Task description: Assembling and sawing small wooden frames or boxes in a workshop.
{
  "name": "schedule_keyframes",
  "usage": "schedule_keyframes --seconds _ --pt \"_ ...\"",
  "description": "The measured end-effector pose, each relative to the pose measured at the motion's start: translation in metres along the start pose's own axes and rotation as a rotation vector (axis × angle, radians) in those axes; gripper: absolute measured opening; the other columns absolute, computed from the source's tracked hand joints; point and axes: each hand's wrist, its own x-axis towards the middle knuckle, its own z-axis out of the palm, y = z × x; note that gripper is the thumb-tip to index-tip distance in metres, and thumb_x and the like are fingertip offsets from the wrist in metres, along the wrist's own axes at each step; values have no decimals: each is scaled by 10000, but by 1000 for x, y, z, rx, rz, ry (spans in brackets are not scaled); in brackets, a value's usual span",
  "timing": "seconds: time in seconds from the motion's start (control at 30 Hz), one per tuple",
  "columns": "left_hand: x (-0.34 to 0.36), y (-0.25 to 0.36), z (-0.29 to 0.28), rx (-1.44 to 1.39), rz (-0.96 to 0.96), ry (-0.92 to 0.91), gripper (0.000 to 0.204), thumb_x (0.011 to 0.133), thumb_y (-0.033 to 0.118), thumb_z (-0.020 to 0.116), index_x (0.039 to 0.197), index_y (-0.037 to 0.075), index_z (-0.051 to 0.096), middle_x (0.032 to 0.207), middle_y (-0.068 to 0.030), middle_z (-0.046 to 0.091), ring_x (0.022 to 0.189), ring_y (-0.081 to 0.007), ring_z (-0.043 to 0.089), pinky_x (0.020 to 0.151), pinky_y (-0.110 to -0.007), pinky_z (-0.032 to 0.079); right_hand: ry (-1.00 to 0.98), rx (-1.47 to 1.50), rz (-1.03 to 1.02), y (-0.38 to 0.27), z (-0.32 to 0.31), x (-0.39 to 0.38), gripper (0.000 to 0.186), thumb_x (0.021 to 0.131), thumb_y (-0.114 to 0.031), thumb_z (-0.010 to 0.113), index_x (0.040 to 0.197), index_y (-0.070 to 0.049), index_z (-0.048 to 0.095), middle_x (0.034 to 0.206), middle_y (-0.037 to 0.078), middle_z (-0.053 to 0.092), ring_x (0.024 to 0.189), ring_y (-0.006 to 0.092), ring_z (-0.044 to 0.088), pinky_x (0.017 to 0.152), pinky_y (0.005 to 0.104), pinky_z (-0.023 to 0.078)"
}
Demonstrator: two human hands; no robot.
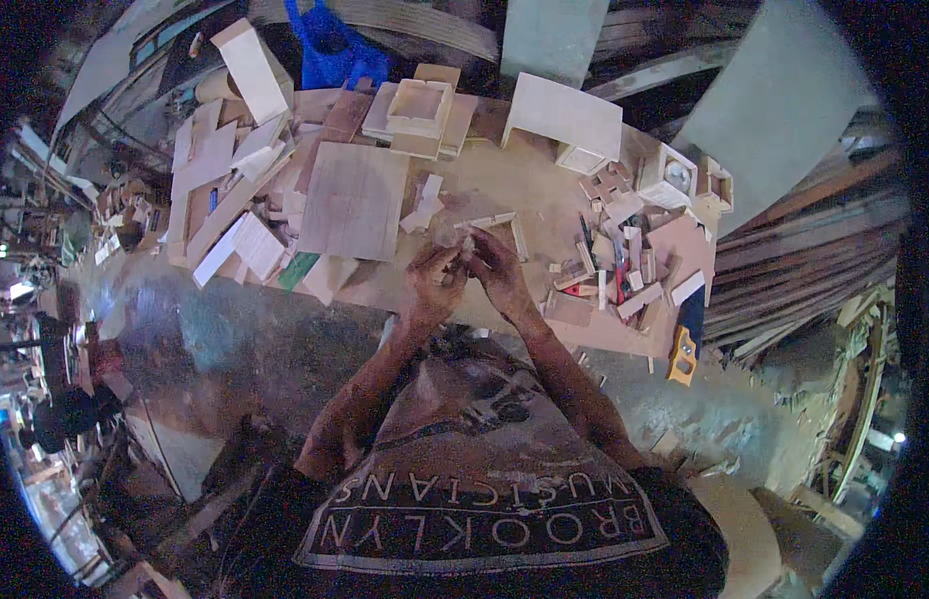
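Near the middle of the workbench (464,160), my left hand (434,275) and my right hand (496,268) meet with fingers closed around a small pale piece (468,243), too small and partly covered to make out clearly. Just beyond my fingers lie narrow wooden strips forming a corner (514,235) and some light offcuts (424,200). A flat wooden panel (349,200) is to the left of my hands.
Piled boards (210,165) fill the bench's left end. Small wooden boxes (419,105) and a white wooden stand (564,110) stand at the back. Offcuts and tools (609,270) crowd the right, with a handsaw (684,349) at the edge. A blue bag (339,55) is behind.
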Motion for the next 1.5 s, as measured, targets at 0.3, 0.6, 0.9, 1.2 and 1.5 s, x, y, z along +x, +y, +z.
schedule_keyframes --seconds 0.3,0.6,0.9,1.2,1.5 --pt "11 16 -15 -154 47 -323 385 762 45 639 1146 44 613 918 -154 611 836 -263 619 703 -339 503 343 312 32 -10 17 -36 287 921 -144 557 1172 -5 548 925 53 613 778 120 584 680 269 500" --pt "-6 52 4 -654 -585 -921 352 875 129 594 1178 -48 557 704 -11 573 554 -59 495 510 -213 428 740 381 79 -13 14 -131 330 953 -243 516 1159 10 568 815 42 623 688 109 583 632 258 469" --pt "-42 87 78 -425 -258 -948 328 828 142 643 1075 -65 585 912 -171 631 786 -254 645 684 -346 505 911 -55 113 27 -83 -222 323 911 -183 556 1185 -13 543 938 95 662 775 188 637 690 300 508" --pt "-93 126 235 -176 151 -725 325 718 44 642 993 -3 475 907 -218 540 877 -399 550 767 -451 437 837 -1363 680 57 -304 -299 652 707 -207 650 1301 -82 413 1296 161 462 1249 294 406 1001 541 311" --pt "-112 148 366 -77 -92 -679 363 717 21 605 1044 24 449 1005 -209 511 977 -392 503 808 -461 405 665 -1224 189 91 -381 -317 723 715 -176 614 1338 -14 285 951 174 629 961 362 577 950 527 315"
